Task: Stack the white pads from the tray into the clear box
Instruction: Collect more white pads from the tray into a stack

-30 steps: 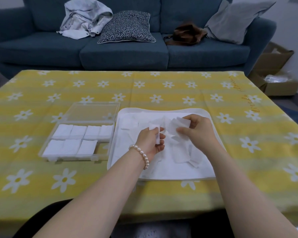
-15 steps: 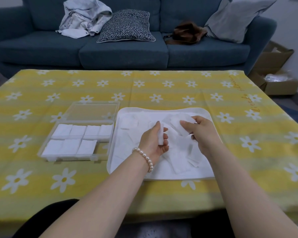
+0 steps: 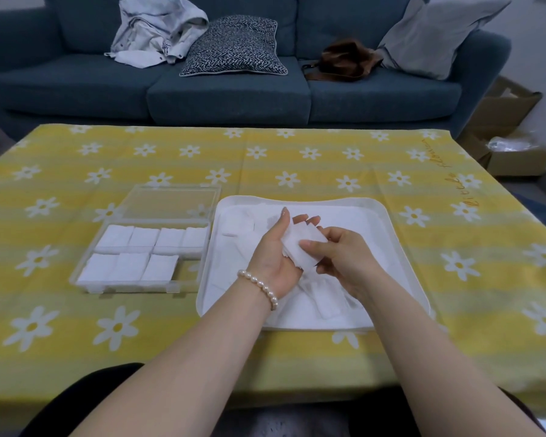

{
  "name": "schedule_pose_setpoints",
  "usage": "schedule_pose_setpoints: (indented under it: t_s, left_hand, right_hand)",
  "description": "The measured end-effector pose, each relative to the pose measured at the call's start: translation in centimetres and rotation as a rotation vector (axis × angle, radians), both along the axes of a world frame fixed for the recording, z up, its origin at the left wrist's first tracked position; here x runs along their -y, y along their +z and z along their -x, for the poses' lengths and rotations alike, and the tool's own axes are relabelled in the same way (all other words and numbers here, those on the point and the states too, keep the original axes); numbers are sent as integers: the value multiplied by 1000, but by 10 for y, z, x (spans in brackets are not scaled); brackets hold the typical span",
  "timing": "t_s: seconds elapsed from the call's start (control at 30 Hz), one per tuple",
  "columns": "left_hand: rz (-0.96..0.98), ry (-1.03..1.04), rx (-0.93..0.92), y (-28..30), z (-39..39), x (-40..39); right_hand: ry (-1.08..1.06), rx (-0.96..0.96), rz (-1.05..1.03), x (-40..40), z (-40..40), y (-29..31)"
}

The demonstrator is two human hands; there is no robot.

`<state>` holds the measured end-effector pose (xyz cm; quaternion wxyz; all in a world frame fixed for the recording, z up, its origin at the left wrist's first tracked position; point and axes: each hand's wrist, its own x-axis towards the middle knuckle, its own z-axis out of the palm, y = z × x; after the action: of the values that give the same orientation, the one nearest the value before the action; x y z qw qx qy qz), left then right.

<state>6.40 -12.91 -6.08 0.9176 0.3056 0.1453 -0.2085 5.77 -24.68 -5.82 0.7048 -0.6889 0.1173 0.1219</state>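
A white tray (image 3: 401, 247) sits on the table in front of me with several loose white pads (image 3: 327, 302) scattered in it. Above the tray, my left hand (image 3: 273, 258) cups a small stack of white pads (image 3: 301, 247), thumb pointing up. My right hand (image 3: 344, 258) pinches the same stack from the right side with thumb and fingers. To the left of the tray stands the clear box (image 3: 85, 274), its lid (image 3: 171, 203) open flat behind it. Several pad piles (image 3: 130, 250) fill its two rows; the near right corner of the box is bare.
The table wears a yellow cloth with white daisies (image 3: 328, 165). Behind it is a blue sofa (image 3: 227, 96) with a grey jacket, cushions and a brown bag. A cardboard box (image 3: 511, 143) stands on the floor at the right.
Both hands came together over the tray's middle. The right hand brought its pad onto those in the left hand, and both now hold one stack.
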Motion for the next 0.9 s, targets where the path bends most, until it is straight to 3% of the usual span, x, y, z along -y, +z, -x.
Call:
schedule_pose_setpoints:
  t_s: [0.27,0.5,0.63,0.9]
  left_hand:
    - [79,71,-53,1,-4,-6]
    - [-100,70,-79,0,-9,-7]
    - [-196,-87,-80,-1,-2,1]
    - [-65,-78,18,-2,-3,-1]
  right_hand:
    - [3,-27,-41,7,0,7]
    - [-92,10,-289,16,-2,17]
    - [-99,-21,-238,4,3,14]
    - [-112,-16,-143,-5,7,7]
